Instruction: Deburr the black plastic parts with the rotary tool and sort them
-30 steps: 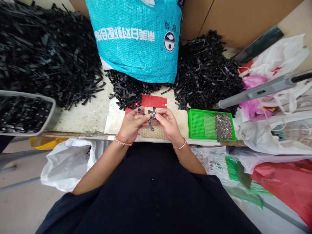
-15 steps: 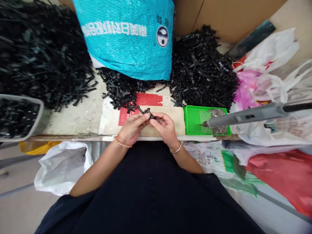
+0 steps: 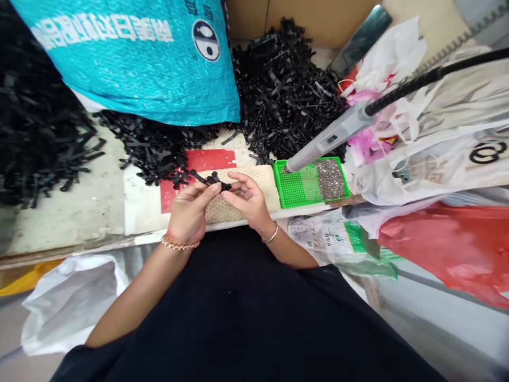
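Above the pale textured pad point(image 3: 262, 183), my left hand point(image 3: 190, 211) pinches a small cluster of black plastic link-like parts point(image 3: 210, 179) with rounded ends. Its thumb and fingers are closed on them. My right hand point(image 3: 250, 200) is at the right end of the cluster, fingers apart and thumb tip close to the parts; whether it touches them is hard to see. To the right, a green perforated basket point(image 3: 294, 199) holds many small metal pieces, perhaps screws point(image 3: 331, 180). A grey powered screwdriver point(image 3: 330, 135) hangs slanted, its tip over the basket's left part.
Heaps of black parts lie at the left point(image 3: 35, 116), in the middle point(image 3: 147, 154) and at the right back point(image 3: 286, 95). A blue woven sack point(image 3: 151, 79) rests among them. Plastic bags point(image 3: 429, 159) crowd the right side. A white sack point(image 3: 75, 297) hangs below the table edge.
My view has turned toward the right. My right fingers have spread from their pinch at the parts, while my left hand keeps hold. The screwdriver now stands more steeply, its tip further left over the basket.
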Action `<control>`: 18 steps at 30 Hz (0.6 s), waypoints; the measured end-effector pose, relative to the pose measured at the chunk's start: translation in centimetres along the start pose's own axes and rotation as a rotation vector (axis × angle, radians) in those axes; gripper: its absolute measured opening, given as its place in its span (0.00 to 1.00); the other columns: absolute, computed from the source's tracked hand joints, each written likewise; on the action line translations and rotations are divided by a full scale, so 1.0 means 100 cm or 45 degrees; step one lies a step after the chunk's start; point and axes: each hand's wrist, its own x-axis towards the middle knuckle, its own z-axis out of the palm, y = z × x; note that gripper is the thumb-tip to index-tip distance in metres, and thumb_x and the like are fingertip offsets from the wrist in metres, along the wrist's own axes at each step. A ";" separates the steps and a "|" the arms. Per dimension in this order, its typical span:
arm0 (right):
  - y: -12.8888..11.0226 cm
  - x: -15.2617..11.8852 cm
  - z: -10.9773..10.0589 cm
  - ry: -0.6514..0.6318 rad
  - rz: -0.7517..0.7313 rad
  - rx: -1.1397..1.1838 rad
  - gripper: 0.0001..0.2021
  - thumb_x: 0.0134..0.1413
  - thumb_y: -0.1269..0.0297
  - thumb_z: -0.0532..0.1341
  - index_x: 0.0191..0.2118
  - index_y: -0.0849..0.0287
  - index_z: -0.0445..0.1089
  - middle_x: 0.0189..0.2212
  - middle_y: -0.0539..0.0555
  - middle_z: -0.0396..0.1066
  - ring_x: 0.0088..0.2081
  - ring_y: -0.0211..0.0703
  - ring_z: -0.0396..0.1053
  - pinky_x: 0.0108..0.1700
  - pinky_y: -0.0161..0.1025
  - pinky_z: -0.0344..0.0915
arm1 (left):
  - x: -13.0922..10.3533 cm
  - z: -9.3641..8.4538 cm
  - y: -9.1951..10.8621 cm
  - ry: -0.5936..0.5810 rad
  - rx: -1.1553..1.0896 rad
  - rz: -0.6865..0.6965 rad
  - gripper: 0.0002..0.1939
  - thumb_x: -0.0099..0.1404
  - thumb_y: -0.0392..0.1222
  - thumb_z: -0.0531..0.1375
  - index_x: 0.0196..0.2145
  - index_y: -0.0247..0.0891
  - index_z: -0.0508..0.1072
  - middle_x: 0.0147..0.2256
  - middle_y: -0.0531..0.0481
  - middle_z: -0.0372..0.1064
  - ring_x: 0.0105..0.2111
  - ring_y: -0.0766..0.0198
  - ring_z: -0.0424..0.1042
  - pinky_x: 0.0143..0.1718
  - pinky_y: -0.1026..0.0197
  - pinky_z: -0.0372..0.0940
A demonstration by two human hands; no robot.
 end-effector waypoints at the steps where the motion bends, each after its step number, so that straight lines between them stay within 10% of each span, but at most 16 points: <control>1: -0.001 0.000 -0.001 -0.010 -0.003 -0.007 0.28 0.46 0.49 0.79 0.52 0.50 0.76 0.36 0.46 0.78 0.39 0.38 0.76 0.50 0.40 0.79 | 0.000 0.001 0.001 -0.010 0.009 0.000 0.17 0.42 0.42 0.83 0.27 0.39 0.82 0.31 0.53 0.81 0.33 0.66 0.78 0.45 0.62 0.72; 18: -0.009 0.009 -0.012 -0.048 -0.006 -0.226 0.25 0.50 0.45 0.75 0.50 0.54 0.80 0.40 0.52 0.82 0.40 0.42 0.78 0.49 0.45 0.81 | 0.004 0.002 0.001 -0.043 0.028 -0.092 0.21 0.42 0.50 0.84 0.29 0.40 0.84 0.33 0.51 0.82 0.35 0.64 0.78 0.43 0.61 0.72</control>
